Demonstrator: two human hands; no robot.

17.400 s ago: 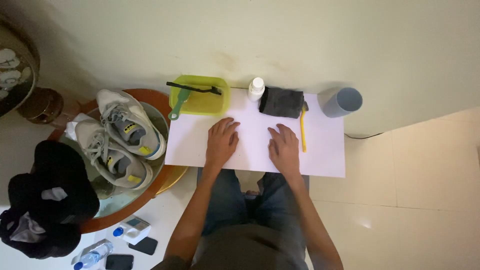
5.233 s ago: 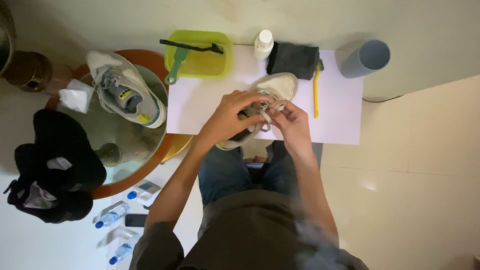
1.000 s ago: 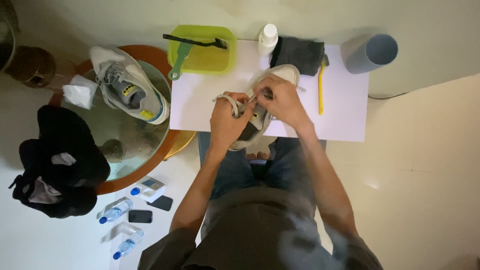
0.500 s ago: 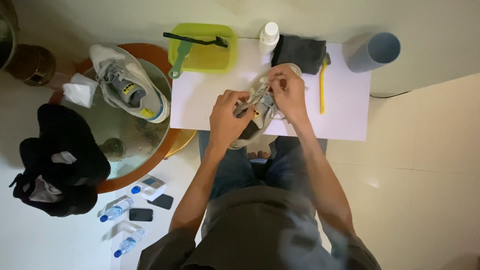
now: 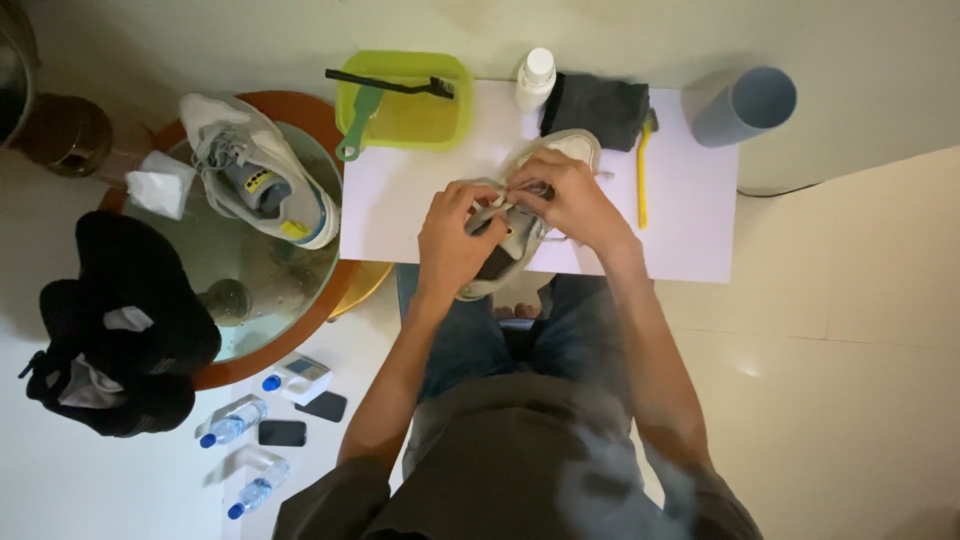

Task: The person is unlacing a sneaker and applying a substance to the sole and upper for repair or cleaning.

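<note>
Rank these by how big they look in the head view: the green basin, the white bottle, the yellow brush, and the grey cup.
1. Green basin, clearly largest.
2. Grey cup.
3. Yellow brush and white bottle: unsure; the brush looks longer, the bottle thicker.

Both of the person's bare forearms reach forward from the torso and converge over the pale shoe [image 5: 520,215], which serves as the landmark here. The left hand [image 5: 452,240] sits on the shoe's left side, palm down, fingers curled inward against its middle, the wrist bent slightly toward the right. The right hand [image 5: 572,200] lies over the shoe's upper right part, nearer the toe, its fingers bent and pinching at the laces. The fingertips of the two hands nearly meet above the shoe's tongue. Both elbows are spread outward, below the shoe.
</note>
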